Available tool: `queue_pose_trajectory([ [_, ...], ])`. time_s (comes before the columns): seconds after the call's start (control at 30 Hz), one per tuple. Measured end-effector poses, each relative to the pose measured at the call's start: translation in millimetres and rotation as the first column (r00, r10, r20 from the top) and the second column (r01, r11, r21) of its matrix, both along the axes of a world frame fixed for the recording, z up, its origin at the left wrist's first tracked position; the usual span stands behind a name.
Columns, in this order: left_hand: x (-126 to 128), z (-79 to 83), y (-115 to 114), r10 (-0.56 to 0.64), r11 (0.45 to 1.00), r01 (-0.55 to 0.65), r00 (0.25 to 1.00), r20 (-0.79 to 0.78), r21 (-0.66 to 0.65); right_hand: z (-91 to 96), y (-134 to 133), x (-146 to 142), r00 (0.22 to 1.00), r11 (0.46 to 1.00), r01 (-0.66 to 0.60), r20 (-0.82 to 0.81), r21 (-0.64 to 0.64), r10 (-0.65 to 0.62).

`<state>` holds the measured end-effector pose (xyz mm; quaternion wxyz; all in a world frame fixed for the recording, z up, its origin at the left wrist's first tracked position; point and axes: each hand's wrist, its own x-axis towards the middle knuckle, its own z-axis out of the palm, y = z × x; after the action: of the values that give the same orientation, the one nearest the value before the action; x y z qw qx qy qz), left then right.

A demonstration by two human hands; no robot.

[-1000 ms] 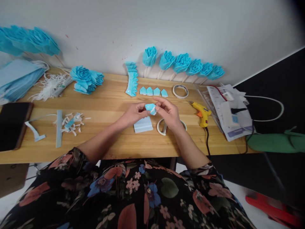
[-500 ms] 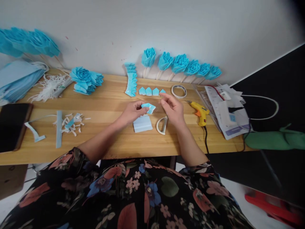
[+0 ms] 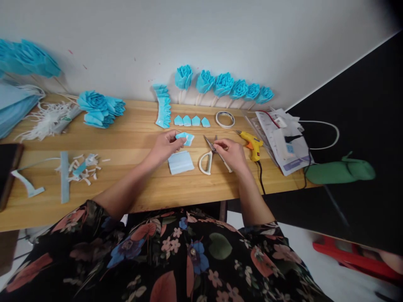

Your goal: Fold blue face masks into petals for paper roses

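Here, near the middle of the frame, we pinch a folded blue piece (image 3: 189,139) between thumb and fingers of our left hand (image 3: 166,145). To its right, our right hand (image 3: 232,152) puts its fingertips at the pivot of the spread scissors (image 3: 210,143); we cannot tell whether they grip. Below the piece, we see a pale blue sheet (image 3: 180,163) on the table (image 3: 147,184).

Pale, marked wall (image 3: 126,33) behind a light wooden table (image 3: 141,184), softly lit.

On the table (image 3: 138,121) behind the scissors (image 3: 213,150), folded pieces (image 3: 195,121) lie left of a tape roll (image 3: 225,126).
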<state>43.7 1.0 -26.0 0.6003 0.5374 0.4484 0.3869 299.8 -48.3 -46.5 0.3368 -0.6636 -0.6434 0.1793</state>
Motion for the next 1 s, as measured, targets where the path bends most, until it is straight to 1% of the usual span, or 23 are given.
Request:
queue_pose_trajectory([
  [0.13,-0.5,1.7,-0.9,-0.011,1.0,0.011,1.0,0.008,0.008,-3.9,1.7,-5.0,0.992,1.0,0.013,0.124,0.01,-0.014],
  [0.2,-0.8,2.0,-1.1,-0.017,1.0,0.017,1.0,0.018,0.012,-5.5,3.6,-6.3,0.987,0.999,0.027,0.16,0.016,-0.03],
  [0.27,-1.0,2.1,-1.2,-0.017,1.0,0.016,0.999,0.029,0.015,-7.5,5.3,-6.6,0.989,0.999,0.039,0.142,0.012,-0.04],
  [0.4,-1.6,2.3,-1.9,-0.032,0.999,0.031,0.999,0.038,0.019,-12.4,7.5,-4.7,0.995,0.997,0.08,0.055,-0.022,-0.078],
  [0.53,-1.8,1.8,-3.2,-0.036,0.999,0.035,0.998,0.045,0.008,-15.4,8.1,-2.5,0.991,0.991,0.131,0.003,-0.003,-0.131],
  [0.63,-1.5,0.1,-3.3,-0.025,1.0,0.026,0.998,0.057,-0.017,-7.8,4.5,-6.9,0.99,0.994,0.106,-0.101,0.023,-0.104],
  [0.7,-1.2,-1.4,-2.7,-0.013,0.999,0.015,0.998,0.062,-0.036,5.1,0.4,-15.0,0.991,0.995,0.063,-0.121,0.08,-0.053],
  [0.73,-1.1,-2.0,-2.2,-0.005,0.999,0.008,0.998,0.064,-0.042,13.4,-1.6,-20.5,0.995,0.991,0.026,-0.099,0.135,-0.013],
  [0.8,-1.0,-2.7,-1.3,0.009,0.999,-0.005,0.998,0.068,-0.051,30.5,-3.9,-33.3,0.995,0.955,-0.099,0.018,0.278,0.098],
  [0.87,-1.1,-2.6,-0.7,0.021,0.998,-0.016,0.997,0.077,-0.062,43.9,-2.7,-46.5,0.972,0.895,-0.23,0.128,0.383,0.195],
  [0.93,-1.5,-1.6,-0.9,0.025,0.997,-0.017,0.995,0.095,-0.08,49.6,1.7,-58.0,0.947,0.829,-0.313,0.218,0.464,0.235],
  [1.0,-1.9,-0.1,-1.8,0.022,0.995,-0.01,0.993,0.12,-0.098,47.3,7.3,-66.7,0.931,0.774,-0.349,0.293,0.528,0.219],
])
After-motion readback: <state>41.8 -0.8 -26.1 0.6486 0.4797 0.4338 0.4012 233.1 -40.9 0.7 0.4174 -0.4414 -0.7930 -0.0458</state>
